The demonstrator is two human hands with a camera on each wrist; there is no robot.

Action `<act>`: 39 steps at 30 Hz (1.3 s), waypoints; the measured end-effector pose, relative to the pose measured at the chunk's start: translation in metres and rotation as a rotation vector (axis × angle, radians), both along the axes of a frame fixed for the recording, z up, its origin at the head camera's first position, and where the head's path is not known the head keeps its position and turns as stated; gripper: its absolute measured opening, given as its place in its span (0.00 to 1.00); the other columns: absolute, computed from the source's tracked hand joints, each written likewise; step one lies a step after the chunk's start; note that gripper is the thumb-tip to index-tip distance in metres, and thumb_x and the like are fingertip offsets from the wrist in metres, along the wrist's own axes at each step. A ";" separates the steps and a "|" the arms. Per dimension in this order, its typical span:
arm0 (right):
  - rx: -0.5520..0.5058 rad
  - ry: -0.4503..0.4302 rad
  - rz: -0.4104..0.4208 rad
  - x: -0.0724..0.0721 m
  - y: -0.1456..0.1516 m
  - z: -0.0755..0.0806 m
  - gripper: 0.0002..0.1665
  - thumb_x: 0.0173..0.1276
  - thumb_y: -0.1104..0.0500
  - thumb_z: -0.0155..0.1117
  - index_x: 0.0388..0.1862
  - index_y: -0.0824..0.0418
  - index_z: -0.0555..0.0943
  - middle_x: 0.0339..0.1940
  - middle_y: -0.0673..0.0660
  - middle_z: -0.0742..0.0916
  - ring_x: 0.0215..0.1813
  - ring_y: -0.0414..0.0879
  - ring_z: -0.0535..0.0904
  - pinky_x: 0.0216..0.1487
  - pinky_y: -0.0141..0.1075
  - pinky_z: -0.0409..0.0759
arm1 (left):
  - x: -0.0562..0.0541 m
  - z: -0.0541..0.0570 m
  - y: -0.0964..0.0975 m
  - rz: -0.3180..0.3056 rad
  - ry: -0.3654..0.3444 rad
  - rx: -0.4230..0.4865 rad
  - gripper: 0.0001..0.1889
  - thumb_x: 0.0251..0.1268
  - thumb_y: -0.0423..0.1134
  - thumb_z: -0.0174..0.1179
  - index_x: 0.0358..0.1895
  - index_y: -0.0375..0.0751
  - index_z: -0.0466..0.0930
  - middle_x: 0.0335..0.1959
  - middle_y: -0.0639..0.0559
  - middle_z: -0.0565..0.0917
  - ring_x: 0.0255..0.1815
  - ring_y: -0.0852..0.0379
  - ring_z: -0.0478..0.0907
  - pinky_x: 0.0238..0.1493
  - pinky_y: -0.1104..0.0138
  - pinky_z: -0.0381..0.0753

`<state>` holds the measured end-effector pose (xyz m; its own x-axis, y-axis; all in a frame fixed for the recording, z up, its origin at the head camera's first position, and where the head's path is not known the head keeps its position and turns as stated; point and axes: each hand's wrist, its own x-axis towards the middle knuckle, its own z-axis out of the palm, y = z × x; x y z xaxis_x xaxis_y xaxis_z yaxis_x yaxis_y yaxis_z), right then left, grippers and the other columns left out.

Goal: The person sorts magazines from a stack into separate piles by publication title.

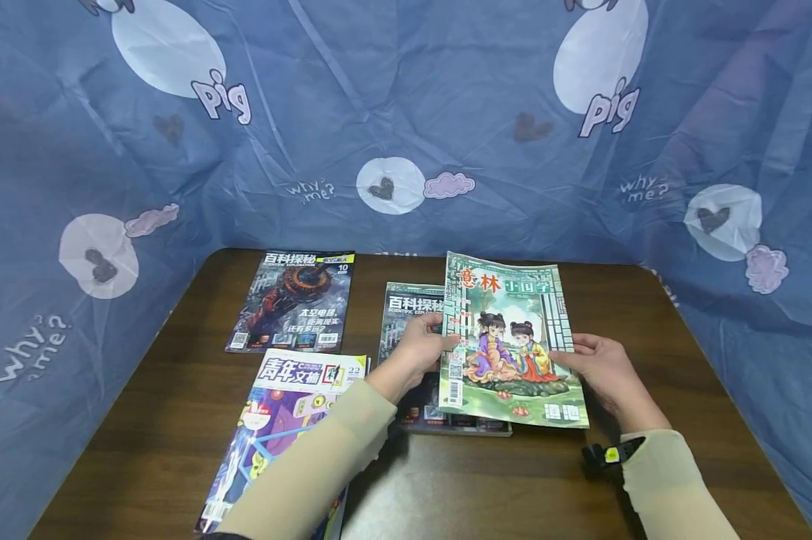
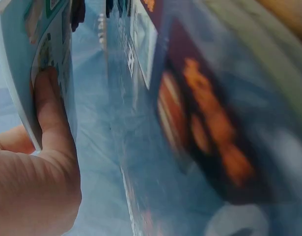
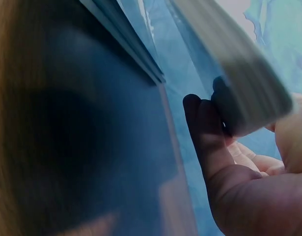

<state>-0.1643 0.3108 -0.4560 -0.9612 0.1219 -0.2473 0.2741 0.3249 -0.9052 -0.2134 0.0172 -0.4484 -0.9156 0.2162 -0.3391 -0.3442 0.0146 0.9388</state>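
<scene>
Left hand [image 1: 415,349] and right hand [image 1: 604,367] pinch opposite edges of a green magazine [image 1: 507,322] above a dark magazine [image 1: 408,315] on a brown wood-grain table [image 1: 432,495] — blue printed cloth [image 1: 399,90] hanging behind and on both sides.

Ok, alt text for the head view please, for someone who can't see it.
A person's left hand and right hand hold a green magazine by its sides, partly covering a dark magazine on a brown table. Another dark magazine and a purple one lie further left; blue printed cloth hangs behind.
</scene>
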 end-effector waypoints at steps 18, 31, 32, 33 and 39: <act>0.087 -0.011 -0.108 -0.004 0.045 0.004 0.46 0.72 0.51 0.69 0.74 0.77 0.61 0.69 0.76 0.73 0.53 0.48 0.80 0.41 0.31 0.83 | -0.016 0.002 0.062 -0.040 0.030 -0.084 0.29 0.71 0.31 0.65 0.73 0.39 0.68 0.51 0.44 0.77 0.24 0.56 0.74 0.29 0.59 0.83; 0.012 -0.047 -0.276 -0.011 0.069 0.005 0.42 0.71 0.53 0.69 0.74 0.73 0.65 0.35 0.48 0.86 0.32 0.41 0.85 0.33 0.40 0.86 | -0.019 0.003 0.104 0.001 0.026 -0.105 0.27 0.71 0.29 0.64 0.71 0.37 0.69 0.55 0.43 0.76 0.25 0.57 0.73 0.27 0.60 0.82; 0.010 -0.050 -0.283 -0.011 0.071 0.005 0.42 0.71 0.54 0.69 0.74 0.74 0.65 0.32 0.46 0.85 0.32 0.42 0.85 0.32 0.40 0.86 | -0.019 0.003 0.107 0.003 0.027 -0.109 0.27 0.71 0.29 0.64 0.71 0.37 0.70 0.55 0.43 0.76 0.26 0.57 0.75 0.29 0.59 0.83; 0.013 -0.055 -0.288 -0.012 0.074 0.006 0.42 0.71 0.54 0.69 0.74 0.73 0.65 0.31 0.46 0.85 0.32 0.42 0.85 0.32 0.40 0.86 | -0.020 0.003 0.110 0.004 0.027 -0.113 0.27 0.71 0.29 0.64 0.71 0.37 0.70 0.54 0.44 0.76 0.27 0.56 0.75 0.30 0.59 0.83; 0.039 -0.077 -0.289 -0.018 0.084 0.007 0.42 0.71 0.53 0.69 0.74 0.73 0.65 0.32 0.49 0.85 0.32 0.42 0.84 0.32 0.41 0.86 | -0.023 0.004 0.122 0.014 0.024 -0.117 0.23 0.69 0.26 0.63 0.66 0.34 0.73 0.44 0.44 0.78 0.27 0.55 0.76 0.33 0.56 0.85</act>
<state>-0.1825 0.3944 -0.4490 -0.8638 0.3987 -0.3082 0.4279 0.2575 -0.8664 -0.2361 0.1396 -0.4442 -0.9264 0.1638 -0.3391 -0.3223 0.1205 0.9389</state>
